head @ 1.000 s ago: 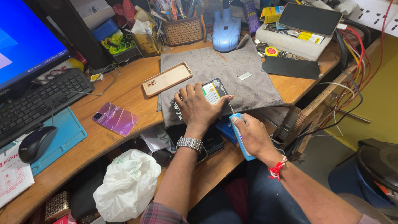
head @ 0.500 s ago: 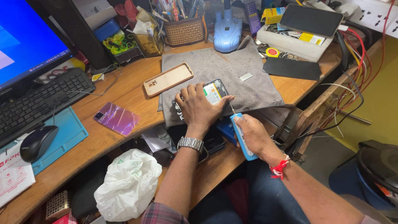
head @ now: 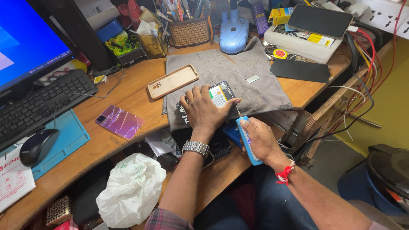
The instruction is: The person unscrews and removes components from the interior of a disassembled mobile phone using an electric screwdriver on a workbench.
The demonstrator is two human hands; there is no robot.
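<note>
the left hand [head: 204, 111] lay spread, pressing the opened phone [head: 219, 94] near the desk's front edge; the right hand [head: 257, 140] gripped a blue screwdriver [head: 247, 142] just beside it.

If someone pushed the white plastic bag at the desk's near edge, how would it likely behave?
The white plastic bag looks crumpled and thin, so it would probably deform rather than slide as one stiff piece. It seems puffy and likely light for its size. It sits at the desk edge, so a push might tip it off.
</note>
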